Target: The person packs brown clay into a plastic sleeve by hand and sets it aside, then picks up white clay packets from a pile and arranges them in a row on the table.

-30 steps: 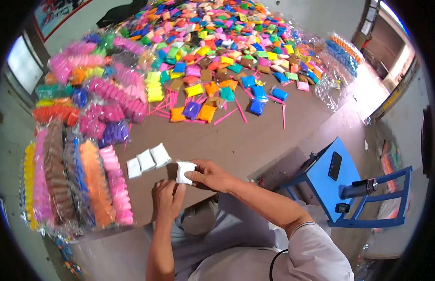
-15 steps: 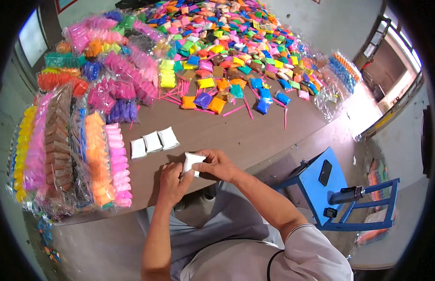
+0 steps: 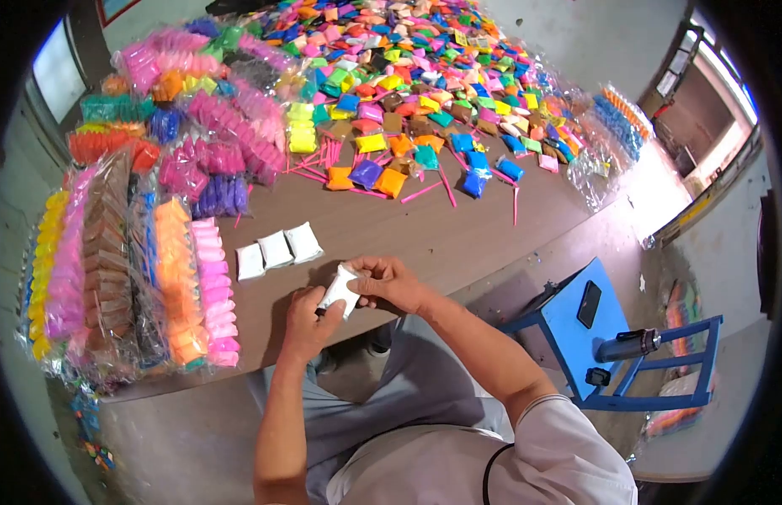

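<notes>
Between my two hands is a small white packet (image 3: 340,292), tilted, just above the near edge of the brown table (image 3: 391,240). My left hand (image 3: 310,322) grips its lower left corner, thumb in front. On the opposite side, my right hand (image 3: 388,284) pinches the upper right edge between thumb and fingers. Three similar white packets (image 3: 276,250) lie in a slanting row on the tabletop, a little beyond my left hand and apart from it.
Bagged strips of coloured packets (image 3: 179,282) line the table's left side. A large heap of loose coloured packets (image 3: 425,67) covers the far end, with pink sticks (image 3: 447,187) before it. At right, a blue chair (image 3: 568,324) holds a phone (image 3: 589,304) and a bottle (image 3: 628,345).
The white packet has tilted further to the right at its top, and both hands have shifted slightly with it. The three packets on the table stay in their row.
</notes>
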{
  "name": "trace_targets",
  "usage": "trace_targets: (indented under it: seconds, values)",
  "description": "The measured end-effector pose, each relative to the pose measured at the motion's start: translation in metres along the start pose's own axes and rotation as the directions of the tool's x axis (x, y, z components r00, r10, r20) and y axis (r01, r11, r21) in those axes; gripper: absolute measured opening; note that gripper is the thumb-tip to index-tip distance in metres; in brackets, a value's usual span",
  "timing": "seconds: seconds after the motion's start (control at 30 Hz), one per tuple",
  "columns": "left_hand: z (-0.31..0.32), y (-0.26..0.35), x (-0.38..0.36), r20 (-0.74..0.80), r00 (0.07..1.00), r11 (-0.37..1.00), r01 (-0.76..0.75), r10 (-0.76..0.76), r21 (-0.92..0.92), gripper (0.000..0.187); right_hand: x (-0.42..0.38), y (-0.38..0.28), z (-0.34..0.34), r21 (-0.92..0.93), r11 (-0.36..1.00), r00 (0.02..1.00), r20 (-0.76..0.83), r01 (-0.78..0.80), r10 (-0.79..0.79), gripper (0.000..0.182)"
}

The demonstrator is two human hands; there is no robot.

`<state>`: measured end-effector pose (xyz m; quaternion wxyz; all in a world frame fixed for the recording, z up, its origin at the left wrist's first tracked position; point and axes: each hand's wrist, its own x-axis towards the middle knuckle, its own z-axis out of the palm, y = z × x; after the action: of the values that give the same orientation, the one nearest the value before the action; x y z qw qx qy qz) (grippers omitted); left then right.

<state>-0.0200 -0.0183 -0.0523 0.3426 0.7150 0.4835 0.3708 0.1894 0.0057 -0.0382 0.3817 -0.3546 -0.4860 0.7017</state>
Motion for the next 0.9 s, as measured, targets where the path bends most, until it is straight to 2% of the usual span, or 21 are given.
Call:
trace_targets:
  seconds: [0.07,0.13,0.17,0.23,0.3,0.43,0.47,0.53,0.57,0.63,0.7,0.73,0.77,0.8,0.87,0.9]
  values:
    - [-0.003,0.001,0.001,-0.007,1.0,0.999,-0.007,0.006,-0.041,0.038,0.002,-0.009,0.002,0.027,1.0,1.0,0.02,-0.007,0.007,0.023]
    - [-0.006,0.006,0.0,-0.014,1.0,0.996,-0.008,0.007,-0.083,0.038,0.006,-0.01,0.005,-0.12,0.993,0.99,0.136,-0.022,0.039,0.018]
    - [-0.007,0.01,0.0,0.0,1.0,0.999,0.031,-0.031,-0.042,0.038,0.006,-0.005,0.006,-0.118,0.993,0.99,0.136,-0.023,0.039,0.018]
    - [-0.009,0.016,0.001,0.01,0.998,0.998,0.068,-0.068,0.0,0.039,0.005,0.002,0.007,-0.044,0.995,0.994,0.076,0.086,-0.082,0.011]
    - [-0.009,0.02,0.0,0.004,0.992,0.988,0.126,-0.126,-0.088,0.044,0.002,0.005,0.006,-0.013,0.998,0.997,0.048,0.061,-0.06,0.013]
    - [-0.002,0.0,-0.002,0.006,0.994,0.992,0.108,-0.108,-0.067,0.047,-0.001,0.001,0.006,0.077,0.996,0.999,0.035,0.039,-0.042,0.022]
    - [0.004,-0.01,-0.004,-0.051,0.996,0.995,0.071,-0.075,-0.064,0.048,0.0,0.002,0.004,0.08,0.996,0.998,0.042,0.042,-0.045,0.022]
    - [0.002,-0.008,-0.004,-0.114,0.993,0.998,0.037,-0.042,-0.046,0.048,0.003,-0.004,0.005,-0.03,0.996,0.996,0.027,-0.086,0.087,0.027]
    - [0.001,-0.007,-0.004,-0.077,0.995,0.997,0.054,-0.058,-0.048,0.049,0.003,-0.007,0.006,-0.141,0.988,0.992,0.1,-0.062,0.076,0.028]
    - [-0.003,0.003,-0.002,-0.024,0.997,0.996,0.075,-0.076,-0.041,0.049,0.005,-0.008,0.007,-0.12,0.991,0.993,0.085,-0.067,0.077,0.025]
    - [-0.002,0.013,-0.002,-0.041,0.996,0.996,0.078,-0.079,-0.039,0.047,0.004,-0.011,0.008,-0.107,0.992,0.995,0.068,-0.07,0.078,0.024]
    - [-0.002,0.015,-0.002,-0.055,0.995,0.996,0.082,-0.084,-0.044,0.046,0.001,-0.012,0.011,-0.009,0.998,0.997,0.042,-0.066,0.066,0.018]
    - [0.003,0.0,-0.003,-0.083,0.996,0.999,0.021,-0.023,-0.031,0.043,-0.002,-0.012,0.013,0.089,0.994,0.998,0.013,-0.059,0.058,0.014]
    - [0.002,0.001,-0.003,-0.082,0.996,0.999,0.018,-0.021,-0.028,0.043,-0.002,-0.009,0.011,0.09,0.994,0.998,0.014,-0.055,0.054,0.014]
    - [-0.001,0.002,-0.003,-0.057,0.998,1.0,-0.001,0.0,-0.007,0.041,0.003,0.005,0.003,-0.097,0.995,0.998,0.055,0.03,-0.025,0.015]
    - [-0.002,0.004,-0.003,-0.055,0.998,1.0,-0.002,0.002,-0.003,0.041,0.005,0.007,0.004,-0.138,0.983,0.982,0.161,0.117,-0.095,0.016]
